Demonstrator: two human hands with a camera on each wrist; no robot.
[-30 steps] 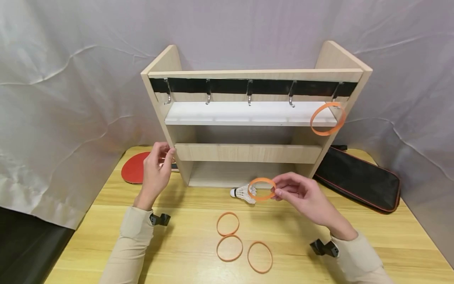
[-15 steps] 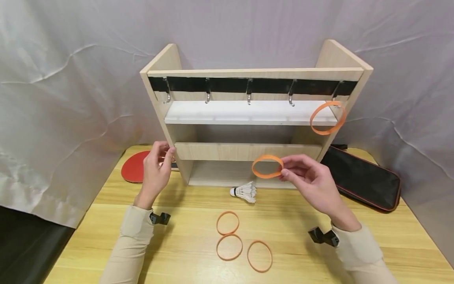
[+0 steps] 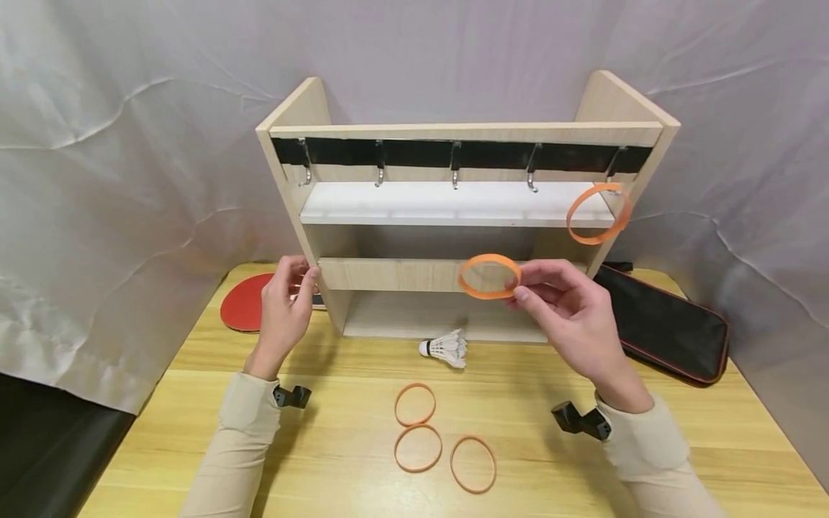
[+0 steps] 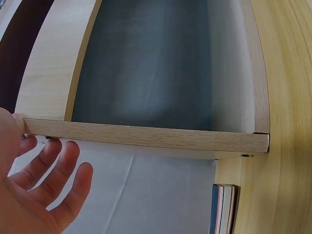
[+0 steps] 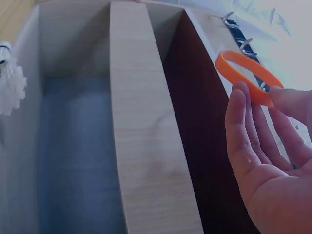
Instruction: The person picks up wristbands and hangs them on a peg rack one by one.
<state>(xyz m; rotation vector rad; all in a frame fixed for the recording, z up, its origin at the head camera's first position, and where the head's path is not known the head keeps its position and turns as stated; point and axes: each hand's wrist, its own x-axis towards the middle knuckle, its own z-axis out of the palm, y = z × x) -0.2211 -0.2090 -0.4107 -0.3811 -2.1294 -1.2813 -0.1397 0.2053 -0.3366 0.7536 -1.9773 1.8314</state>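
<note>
My right hand (image 3: 576, 313) pinches an orange rubber band-like ring (image 3: 490, 276) between thumb and fingers, lifted in front of the rack's middle board. In the right wrist view the ring (image 5: 248, 78) is held at the fingertips. At the left side of the wooden rack (image 3: 447, 275), my left hand (image 3: 285, 309) holds the side panel's edge; in the left wrist view its lower fingers (image 4: 63, 180) are spread off the wood. Another orange ring (image 3: 599, 214) hangs on the rightmost metal hook. Three more lie on the table: one ring (image 3: 415, 404), a second ring (image 3: 418, 447) and a third ring (image 3: 473, 465).
Several metal hooks line a black strip (image 3: 414, 153) on the rack's top board. A shuttlecock (image 3: 445, 349) lies before the rack's base. A red table tennis paddle (image 3: 242, 303) is at the left, partly behind my hand. On the right lies a black case (image 3: 673, 327).
My right hand has risen with the orange ring from near the shuttlecock to the height of the middle board. My left hand stays at the rack's side.
</note>
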